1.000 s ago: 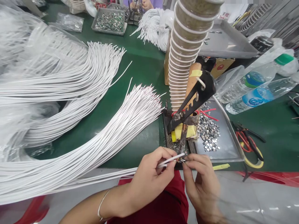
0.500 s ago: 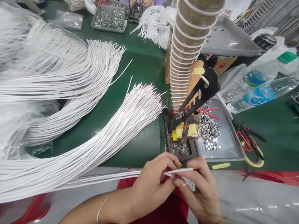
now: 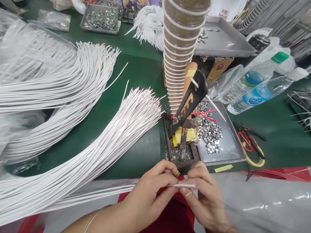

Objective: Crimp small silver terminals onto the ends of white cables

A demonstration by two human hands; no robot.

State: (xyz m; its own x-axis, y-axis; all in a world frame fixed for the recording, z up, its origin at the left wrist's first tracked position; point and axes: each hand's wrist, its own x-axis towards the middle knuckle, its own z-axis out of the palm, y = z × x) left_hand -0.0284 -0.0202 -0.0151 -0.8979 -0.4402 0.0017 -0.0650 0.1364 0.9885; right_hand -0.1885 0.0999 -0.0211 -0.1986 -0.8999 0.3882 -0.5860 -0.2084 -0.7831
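Green matting covers the worktop, and the hands meet at its near edge. The left hand has its grip closed on a thin white wire, thumb and forefinger pinching it just short of its free end. The right hand meets it from the other side, fingertips clamped on that same end, so the wire lies level between the two hands above a red garment. A small yellow piece shows just above the left thumb. Just beyond the hands stands a dark hand-lever press on a grimy base. To its right, touching the base, a metal tray holds a heap of small metal clips. Red-handled pliers lie right of the tray. A long sheaf of white wires fans across the left of the worktop. Behind the press rises a tall stack of paper cups, and two water bottles lie at the far right.
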